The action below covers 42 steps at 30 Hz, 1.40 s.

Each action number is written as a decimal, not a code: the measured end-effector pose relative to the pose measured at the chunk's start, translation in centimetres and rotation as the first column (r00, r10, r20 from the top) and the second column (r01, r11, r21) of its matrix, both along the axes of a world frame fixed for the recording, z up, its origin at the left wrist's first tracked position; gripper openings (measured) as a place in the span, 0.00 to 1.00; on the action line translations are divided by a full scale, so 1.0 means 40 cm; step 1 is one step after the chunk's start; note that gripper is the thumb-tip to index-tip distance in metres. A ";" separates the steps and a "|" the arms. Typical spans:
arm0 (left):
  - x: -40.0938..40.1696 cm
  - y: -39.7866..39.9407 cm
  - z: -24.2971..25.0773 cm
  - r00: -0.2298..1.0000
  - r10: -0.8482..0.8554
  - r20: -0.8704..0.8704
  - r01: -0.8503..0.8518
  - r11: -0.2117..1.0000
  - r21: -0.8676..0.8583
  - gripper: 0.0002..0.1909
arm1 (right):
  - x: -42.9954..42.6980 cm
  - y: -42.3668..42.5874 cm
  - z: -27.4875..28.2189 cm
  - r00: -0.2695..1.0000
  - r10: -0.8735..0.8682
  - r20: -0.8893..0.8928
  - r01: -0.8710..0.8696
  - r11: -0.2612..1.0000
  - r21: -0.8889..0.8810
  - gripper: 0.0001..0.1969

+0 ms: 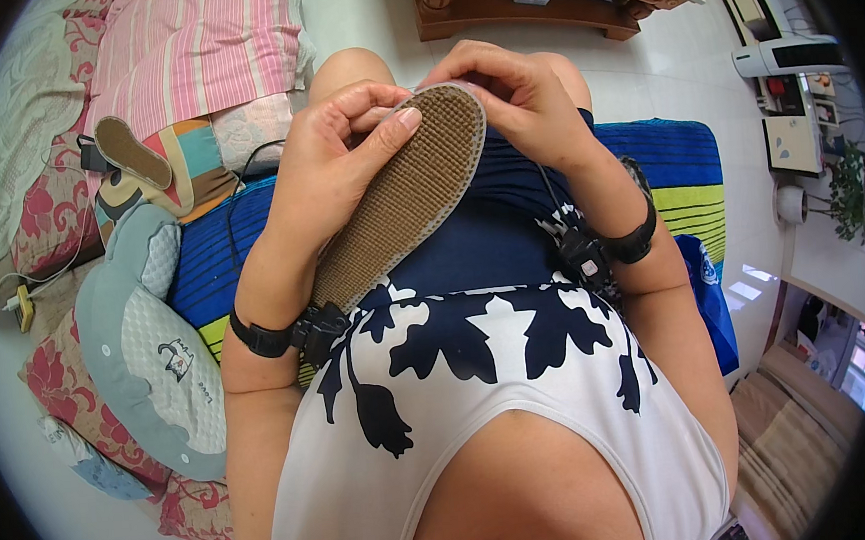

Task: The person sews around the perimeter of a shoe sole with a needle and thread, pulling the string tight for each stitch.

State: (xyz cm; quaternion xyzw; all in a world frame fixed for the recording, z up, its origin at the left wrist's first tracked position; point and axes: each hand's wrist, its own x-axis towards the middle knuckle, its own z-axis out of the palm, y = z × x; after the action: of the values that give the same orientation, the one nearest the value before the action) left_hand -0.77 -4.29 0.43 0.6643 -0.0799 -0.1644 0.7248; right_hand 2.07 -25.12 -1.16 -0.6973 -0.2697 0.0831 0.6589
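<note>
A brown, ribbed slipper sole [405,197] with a pale stitched rim lies slantwise over my lap, its rounded end pointing away from me. My left hand [340,137] grips its left edge, thumb pressed on the ribbed face and fingers hidden behind. At the rounded end, my right hand [514,99] pinches the rim between thumb and curled fingers. Whether anything thin sits between those fingers cannot be seen. A second, matching sole [133,152] rests to the left on a patterned cushion [195,159]. Black straps with small devices circle both my wrists.
I sit on a blue and yellow-green striped cover [676,155]. To my left lie a grey plush cushion [133,343], pink striped fabric [199,53] and a yellow power socket [25,307] with cables. A wooden table [519,8] stands ahead; a blue bag [709,303] sits by my right arm.
</note>
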 end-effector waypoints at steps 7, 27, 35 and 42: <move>0.004 -0.003 -0.023 0.998 0.024 0.062 -0.027 0.998 0.053 0.10 | 0.003 0.018 0.064 0.813 -0.010 0.583 0.221 0.931 -0.292 0.06; 0.056 0.055 -0.100 0.992 0.112 0.058 -0.118 0.987 0.109 0.11 | 0.050 -0.073 0.188 0.676 -0.701 0.227 0.344 0.573 0.743 0.08; 0.036 0.013 -0.031 0.986 0.122 0.113 -0.131 0.989 0.072 0.07 | 0.004 0.046 0.026 0.606 -0.173 0.776 0.381 0.920 -0.092 0.11; 0.021 0.009 -0.013 0.983 0.132 0.130 -0.137 0.990 0.037 0.05 | -0.004 0.061 0.023 0.670 -0.225 0.707 0.418 0.902 -0.110 0.10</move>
State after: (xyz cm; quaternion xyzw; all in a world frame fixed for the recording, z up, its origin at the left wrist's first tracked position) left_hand 0.08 -3.93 -0.08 0.6937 -0.0770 -0.0741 0.7123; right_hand 1.91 -22.68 -0.24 -0.7959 -0.3496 -0.2608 0.4199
